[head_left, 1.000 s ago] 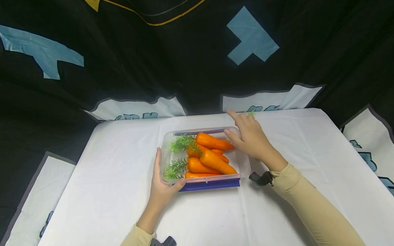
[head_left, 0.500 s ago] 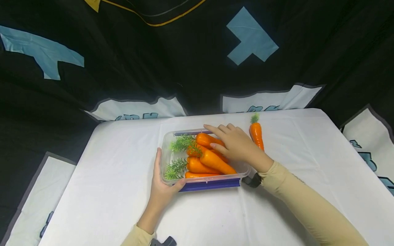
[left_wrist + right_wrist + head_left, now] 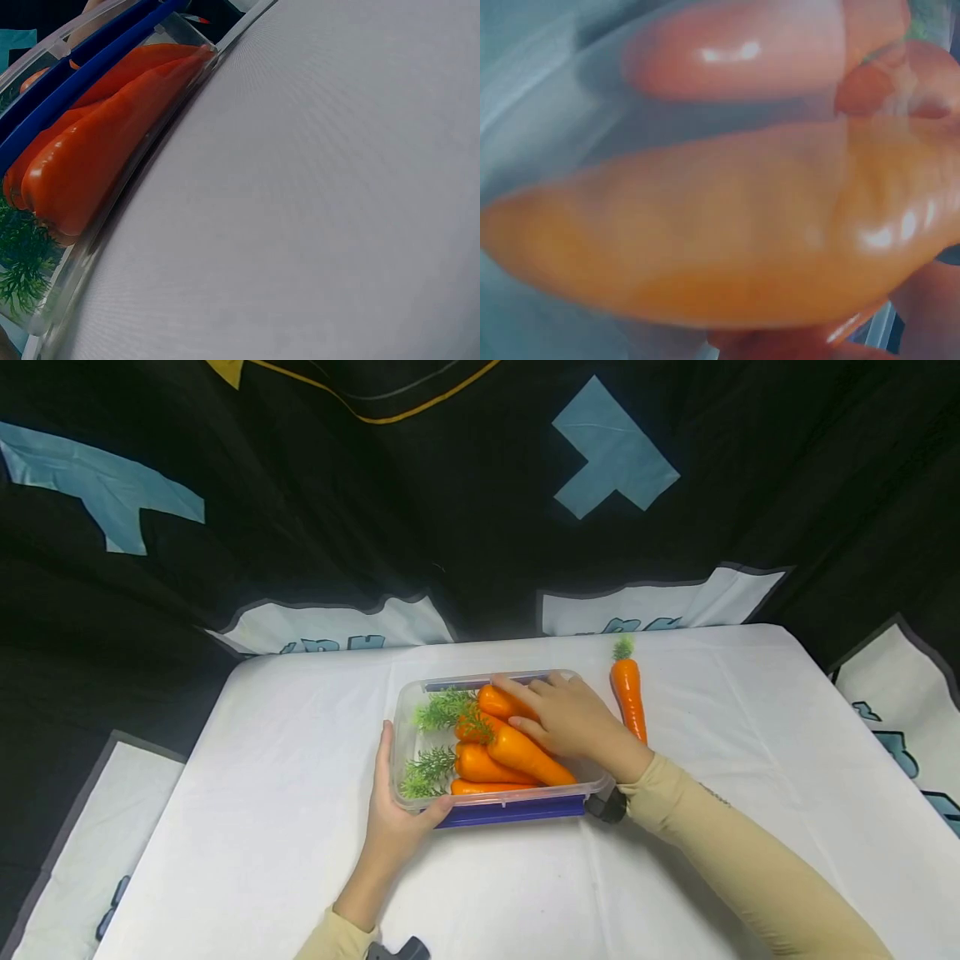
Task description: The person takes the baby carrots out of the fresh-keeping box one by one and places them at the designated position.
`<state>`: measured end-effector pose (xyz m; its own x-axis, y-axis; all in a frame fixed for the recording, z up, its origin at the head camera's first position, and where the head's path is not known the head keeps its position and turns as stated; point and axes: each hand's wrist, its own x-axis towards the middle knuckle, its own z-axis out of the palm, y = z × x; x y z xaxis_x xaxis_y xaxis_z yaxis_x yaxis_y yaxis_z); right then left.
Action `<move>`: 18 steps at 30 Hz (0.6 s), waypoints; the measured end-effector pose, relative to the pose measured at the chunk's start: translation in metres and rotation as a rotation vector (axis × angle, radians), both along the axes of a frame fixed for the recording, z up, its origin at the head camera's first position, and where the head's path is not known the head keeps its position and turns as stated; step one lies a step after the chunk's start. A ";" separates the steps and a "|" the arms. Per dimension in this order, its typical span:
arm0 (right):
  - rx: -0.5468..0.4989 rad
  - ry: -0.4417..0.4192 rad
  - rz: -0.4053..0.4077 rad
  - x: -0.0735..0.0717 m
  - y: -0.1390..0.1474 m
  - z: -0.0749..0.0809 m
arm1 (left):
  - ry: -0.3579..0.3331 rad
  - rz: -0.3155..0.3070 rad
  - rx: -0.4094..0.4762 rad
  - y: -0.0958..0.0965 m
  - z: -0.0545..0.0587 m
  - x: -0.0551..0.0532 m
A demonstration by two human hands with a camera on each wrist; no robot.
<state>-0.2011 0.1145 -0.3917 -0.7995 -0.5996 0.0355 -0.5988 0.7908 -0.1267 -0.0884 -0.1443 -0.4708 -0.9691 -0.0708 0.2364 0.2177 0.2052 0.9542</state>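
A clear plastic food container (image 3: 405,706) with blue side clips (image 3: 510,810) holds several orange carrots with green tops. At its front left corner my left hand (image 3: 393,827) grips it, fingers along the left wall and thumb at the front rim. My right hand (image 3: 573,718) reaches in over the right side, thumb and fingers around the rearmost carrot (image 3: 495,700). Other carrots (image 3: 525,756) lie in front of that hand. Through the container's wall, the left wrist view shows carrots (image 3: 97,150). One carrot (image 3: 705,232) fills much of the right wrist view, blurred.
Another carrot (image 3: 627,689) lies on the white tablecloth (image 3: 300,760), right of the container and behind my right wrist. A black cloth with blue and white shapes (image 3: 375,527) hangs behind the table's far edge.
My right hand has moved left from the container's right rear corner onto the rearmost carrot. The carrot on the tablecloth has come into sight. My left hand and the container stay put.
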 end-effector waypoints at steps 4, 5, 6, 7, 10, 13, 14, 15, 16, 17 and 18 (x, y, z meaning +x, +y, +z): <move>0.044 -0.026 -0.003 -0.001 0.000 -0.002 | 0.002 -0.005 0.007 0.000 0.000 0.000; 0.051 -0.027 0.000 -0.001 0.000 -0.002 | 0.002 -0.006 0.008 0.000 -0.001 0.000; 0.056 -0.028 0.003 -0.002 0.000 -0.002 | 0.003 -0.006 0.009 0.000 -0.001 0.000; 0.061 -0.026 0.006 -0.002 0.000 -0.003 | 0.004 -0.007 0.011 0.000 -0.001 0.000; 0.072 -0.018 0.016 -0.002 0.000 -0.003 | 0.006 -0.008 0.012 0.000 0.000 0.000; 0.075 -0.021 0.026 -0.002 0.000 -0.003 | 0.010 -0.008 0.013 0.000 0.000 0.000; 0.074 -0.022 0.029 -0.002 0.000 -0.003 | 0.009 -0.007 0.013 0.000 0.000 0.000; 0.073 -0.022 0.033 -0.002 0.000 -0.003 | 0.010 -0.007 0.013 0.000 0.000 0.000; 0.073 -0.023 0.035 -0.002 0.000 -0.003 | 0.010 -0.007 0.013 0.000 0.000 0.000; 0.072 -0.023 0.036 -0.002 0.000 -0.002 | 0.008 -0.006 0.013 0.000 0.000 0.000; 0.072 -0.023 0.037 -0.002 0.000 -0.002 | 0.007 -0.006 0.013 0.000 0.000 0.000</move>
<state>-0.2026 0.1141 -0.3938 -0.7767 -0.6293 -0.0267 -0.6255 0.7756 -0.0847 -0.0883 -0.1445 -0.4709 -0.9679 -0.0683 0.2418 0.2251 0.1914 0.9554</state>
